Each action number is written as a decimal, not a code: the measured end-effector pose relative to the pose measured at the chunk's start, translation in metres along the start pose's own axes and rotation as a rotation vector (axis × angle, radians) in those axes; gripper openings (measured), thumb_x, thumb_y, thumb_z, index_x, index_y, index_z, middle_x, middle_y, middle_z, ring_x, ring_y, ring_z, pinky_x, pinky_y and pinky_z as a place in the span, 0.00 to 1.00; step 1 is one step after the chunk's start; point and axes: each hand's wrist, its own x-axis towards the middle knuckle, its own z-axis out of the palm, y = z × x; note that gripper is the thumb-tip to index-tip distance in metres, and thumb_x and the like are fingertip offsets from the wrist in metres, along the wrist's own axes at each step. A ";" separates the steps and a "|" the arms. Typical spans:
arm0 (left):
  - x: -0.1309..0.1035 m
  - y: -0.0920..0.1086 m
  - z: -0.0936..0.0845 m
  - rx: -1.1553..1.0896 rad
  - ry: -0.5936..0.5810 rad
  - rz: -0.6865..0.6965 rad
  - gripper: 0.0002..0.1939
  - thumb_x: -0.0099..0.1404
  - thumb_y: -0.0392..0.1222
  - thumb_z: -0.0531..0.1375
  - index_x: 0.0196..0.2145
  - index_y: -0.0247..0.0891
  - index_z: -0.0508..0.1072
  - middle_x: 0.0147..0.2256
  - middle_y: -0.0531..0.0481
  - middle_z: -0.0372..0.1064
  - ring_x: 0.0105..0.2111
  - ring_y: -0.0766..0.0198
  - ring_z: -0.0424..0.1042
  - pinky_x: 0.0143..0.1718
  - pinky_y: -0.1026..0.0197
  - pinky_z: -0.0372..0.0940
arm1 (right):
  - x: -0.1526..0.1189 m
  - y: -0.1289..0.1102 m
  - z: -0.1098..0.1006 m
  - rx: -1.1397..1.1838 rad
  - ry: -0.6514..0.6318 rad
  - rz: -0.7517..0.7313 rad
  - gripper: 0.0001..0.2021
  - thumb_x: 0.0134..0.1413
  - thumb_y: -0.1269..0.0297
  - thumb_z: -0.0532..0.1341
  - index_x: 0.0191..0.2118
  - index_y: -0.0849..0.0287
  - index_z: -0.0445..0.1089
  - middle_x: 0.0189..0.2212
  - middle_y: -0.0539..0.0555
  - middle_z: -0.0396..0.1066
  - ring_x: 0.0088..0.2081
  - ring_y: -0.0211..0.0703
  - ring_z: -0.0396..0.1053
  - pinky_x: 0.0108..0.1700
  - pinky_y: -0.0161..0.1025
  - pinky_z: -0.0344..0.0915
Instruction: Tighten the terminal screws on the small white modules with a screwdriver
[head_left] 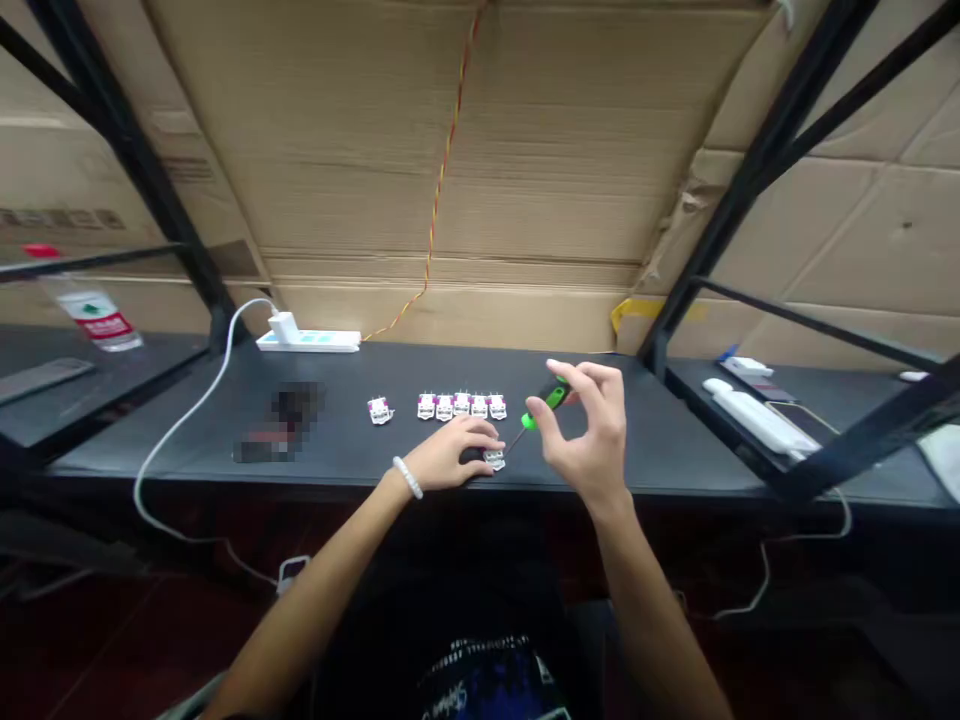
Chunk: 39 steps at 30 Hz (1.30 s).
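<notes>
Between the thumb and fingers of my right hand [589,425] is a screwdriver [555,394] with a black and green handle. Its thin shaft slants down to the left, and the tip is at or close to a small white part [494,460]; contact is too fine to make out. My left hand [457,450] grips that part near the table's front edge, its fingers covering much of it. Just beyond, several small white and purple parts [462,404] stand in a row. One more such part [380,410] lies apart to the left.
A white power strip [315,341] with a plugged-in charger [283,326] lies against the cardboard wall. Its white cable [180,425] loops over the table's front edge. A blurred dark object [281,425] rests at left. Black metal posts [664,310] flank the dark table [667,450].
</notes>
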 end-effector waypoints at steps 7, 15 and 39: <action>0.001 0.000 0.000 0.003 -0.013 0.001 0.17 0.69 0.45 0.68 0.54 0.42 0.81 0.54 0.41 0.75 0.57 0.50 0.71 0.63 0.45 0.64 | 0.000 -0.001 -0.001 0.047 -0.067 0.013 0.24 0.68 0.67 0.58 0.67 0.51 0.67 0.52 0.61 0.71 0.50 0.53 0.73 0.53 0.56 0.75; 0.000 0.000 0.000 0.006 -0.017 -0.004 0.17 0.70 0.46 0.68 0.55 0.42 0.81 0.54 0.42 0.75 0.57 0.50 0.71 0.64 0.45 0.63 | -0.001 0.000 -0.001 0.072 -0.028 0.010 0.21 0.67 0.68 0.61 0.63 0.51 0.71 0.48 0.59 0.73 0.45 0.49 0.74 0.48 0.50 0.76; 0.000 0.000 0.000 -0.009 -0.017 0.003 0.17 0.70 0.46 0.68 0.55 0.42 0.81 0.54 0.41 0.75 0.56 0.50 0.71 0.63 0.44 0.64 | -0.004 0.008 0.002 0.197 -0.110 0.110 0.26 0.71 0.65 0.55 0.72 0.51 0.60 0.56 0.61 0.72 0.53 0.52 0.73 0.54 0.54 0.75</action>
